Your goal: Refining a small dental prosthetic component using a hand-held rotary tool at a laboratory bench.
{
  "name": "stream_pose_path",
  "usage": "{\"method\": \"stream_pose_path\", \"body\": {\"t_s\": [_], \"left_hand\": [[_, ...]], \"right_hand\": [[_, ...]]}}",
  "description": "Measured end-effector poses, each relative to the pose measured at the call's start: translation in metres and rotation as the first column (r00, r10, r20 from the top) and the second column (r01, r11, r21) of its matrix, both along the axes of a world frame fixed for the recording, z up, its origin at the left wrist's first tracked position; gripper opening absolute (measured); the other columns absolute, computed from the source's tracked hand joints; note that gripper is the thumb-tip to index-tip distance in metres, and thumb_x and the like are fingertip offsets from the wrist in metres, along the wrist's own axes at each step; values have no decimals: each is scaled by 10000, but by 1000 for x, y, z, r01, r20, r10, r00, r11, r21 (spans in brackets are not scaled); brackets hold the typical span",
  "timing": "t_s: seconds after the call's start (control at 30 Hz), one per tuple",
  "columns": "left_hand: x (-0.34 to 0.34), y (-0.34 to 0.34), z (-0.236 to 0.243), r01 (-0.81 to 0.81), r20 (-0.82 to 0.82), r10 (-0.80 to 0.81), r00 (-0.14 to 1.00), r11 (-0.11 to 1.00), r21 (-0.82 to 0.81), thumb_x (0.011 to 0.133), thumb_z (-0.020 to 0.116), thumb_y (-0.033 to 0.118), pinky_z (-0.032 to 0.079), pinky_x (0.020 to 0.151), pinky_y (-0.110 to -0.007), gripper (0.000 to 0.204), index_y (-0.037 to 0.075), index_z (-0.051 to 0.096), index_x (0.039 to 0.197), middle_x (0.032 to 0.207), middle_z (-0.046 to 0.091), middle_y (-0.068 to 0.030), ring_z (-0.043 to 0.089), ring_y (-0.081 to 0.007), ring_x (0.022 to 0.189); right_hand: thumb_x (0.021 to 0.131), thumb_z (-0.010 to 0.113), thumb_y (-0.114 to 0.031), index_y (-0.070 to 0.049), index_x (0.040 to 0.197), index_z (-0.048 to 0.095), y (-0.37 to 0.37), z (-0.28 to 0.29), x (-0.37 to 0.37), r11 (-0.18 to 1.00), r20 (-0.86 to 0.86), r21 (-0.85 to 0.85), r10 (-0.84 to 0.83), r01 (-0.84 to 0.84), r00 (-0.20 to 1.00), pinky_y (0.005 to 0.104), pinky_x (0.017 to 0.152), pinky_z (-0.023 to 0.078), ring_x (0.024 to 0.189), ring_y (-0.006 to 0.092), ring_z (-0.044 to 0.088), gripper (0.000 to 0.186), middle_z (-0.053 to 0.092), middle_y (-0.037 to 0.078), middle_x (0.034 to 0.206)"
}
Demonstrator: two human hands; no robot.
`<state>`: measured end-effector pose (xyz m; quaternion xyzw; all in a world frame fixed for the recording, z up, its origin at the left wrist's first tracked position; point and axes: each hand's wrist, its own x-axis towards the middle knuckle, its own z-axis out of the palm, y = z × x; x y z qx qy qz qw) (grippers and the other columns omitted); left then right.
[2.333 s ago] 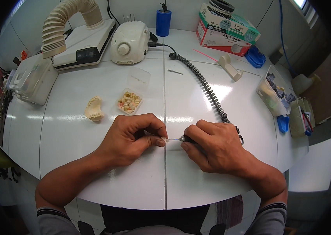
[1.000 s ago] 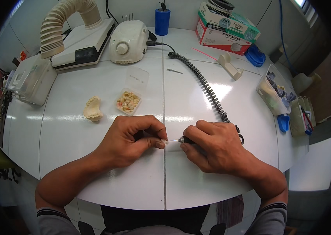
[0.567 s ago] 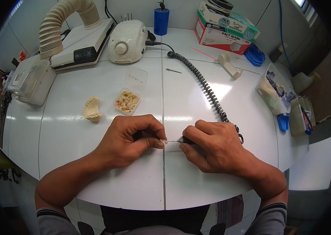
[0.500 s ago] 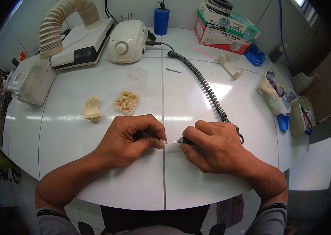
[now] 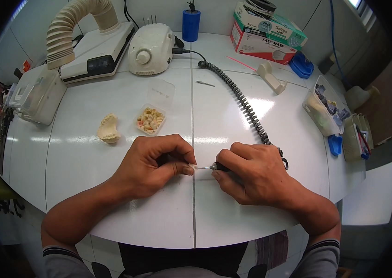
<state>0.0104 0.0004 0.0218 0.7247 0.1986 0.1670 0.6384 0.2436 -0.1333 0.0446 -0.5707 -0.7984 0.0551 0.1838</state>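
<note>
My left hand (image 5: 155, 164) pinches a small white tooth piece (image 5: 192, 167) between thumb and fingers, low over the white table (image 5: 112, 208). My right hand (image 5: 251, 173) grips a dark rotary handpiece (image 5: 217, 167), whose thin metal tip touches the piece. A coiled black cord (image 5: 242, 99) runs from under my right hand up to the white motor unit (image 5: 152, 48). Just beyond my left hand sit a small open box of tooth pieces (image 5: 150, 119) and a cream dental cast (image 5: 108, 129).
A suction unit with a ribbed hose (image 5: 73, 28) stands at the back left, beside a translucent box (image 5: 36, 95). A blue cylinder (image 5: 191, 25), a mask carton (image 5: 265, 32), a handpiece rest (image 5: 270, 76) and clear bins of small parts (image 5: 328, 109) line the back and right.
Both hands have stayed in the same place, pinching the piece and pressing the tip to it. The view has shifted slightly.
</note>
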Motion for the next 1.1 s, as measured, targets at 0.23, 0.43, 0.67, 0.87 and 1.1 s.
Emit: {"method": "stream_pose_path", "body": {"t_s": [0.23, 0.43, 0.67, 0.87, 1.1], "left_hand": [[-3, 0, -1, 15, -29, -15, 999, 1000, 19, 946, 762, -64, 594, 879, -277, 131, 22, 697, 1019, 990, 742, -55, 724, -112, 954], [-3, 1, 1, 24, -74, -20, 997, 998, 56, 964, 773, -24, 581, 883, -273, 143, 17, 667, 1052, 1011, 725, -54, 715, -111, 962], [-4, 1, -1, 20, -63, -16, 998, 998, 58, 973, 767, -13, 562, 861, -260, 158, 25, 643, 1063, 1016, 693, -36, 689, -92, 954], [-2, 0, -2, 27, -68, -22, 997, 997, 78, 972, 762, -20, 546, 831, -246, 156, 26, 640, 1058, 1007, 680, -29, 672, -84, 932], [-2, 0, -11, -10, 52, 2, 999, 988, 157, 958, 801, 68, 519, 679, -249, 153, 32, 668, 1025, 909, 735, -45, 669, -81, 795]], "right_hand": [[941, 746, -275, -95, 980, 665, 0, -1, 1, 1000, -7, 13, -2, 2, 1000, 392, 451, 458, 495, 232, 592, 201, 585, 50, 679], [950, 744, -272, -93, 982, 664, 0, -2, 1, 1000, -8, -3, -22, 22, 1000, 394, 444, 453, 489, 230, 588, 198, 584, 50, 674], [965, 736, -264, -93, 983, 659, 0, -3, -1, 999, 0, 21, -40, 40, 999, 380, 438, 448, 488, 216, 585, 189, 586, 43, 674], [972, 739, -268, -97, 978, 659, 0, -2, -1, 999, 7, 21, -42, 41, 999, 372, 435, 446, 498, 200, 583, 189, 588, 38, 677], [969, 743, -270, -99, 978, 661, 0, -1, -1, 999, 22, 24, -35, 35, 999, 371, 439, 446, 500, 202, 582, 190, 577, 37, 673]]}}
